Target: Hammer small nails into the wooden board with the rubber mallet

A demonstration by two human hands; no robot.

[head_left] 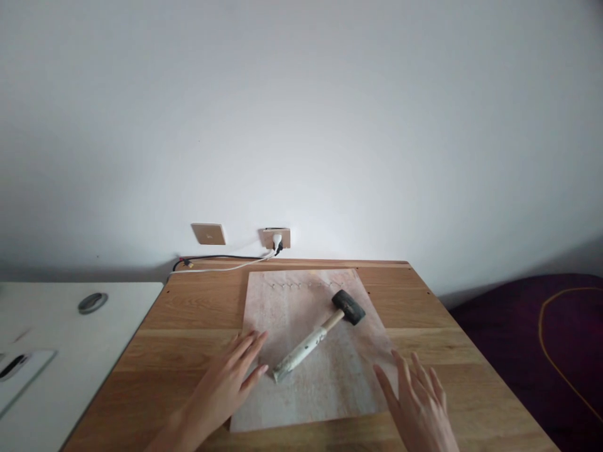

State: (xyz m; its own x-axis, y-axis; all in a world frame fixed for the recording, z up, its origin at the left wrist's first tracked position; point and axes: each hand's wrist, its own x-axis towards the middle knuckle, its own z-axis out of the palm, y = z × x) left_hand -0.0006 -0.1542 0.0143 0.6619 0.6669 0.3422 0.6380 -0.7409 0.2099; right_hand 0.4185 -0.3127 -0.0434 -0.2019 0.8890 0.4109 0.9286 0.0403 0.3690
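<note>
A pale board [330, 376] lies flat on a wooden table [188, 326]. Across it rests a mallet [320, 336] with a black rubber head at the far right and a light, worn handle pointing toward me. A row of small nails [306, 285] stands along the board's far edge. My left hand [230, 380] lies open on the board's left edge, fingers spread, just left of the handle's end. My right hand [417, 402] hovers open at the board's right edge, holding nothing.
A white desk [70, 351] adjoins the table on the left, with a round grey grommet [93, 302]. A wall socket [276, 238] with a plug and cables sits behind the table, beside a switch plate [208, 233]. A dark purple surface [541, 339] lies to the right.
</note>
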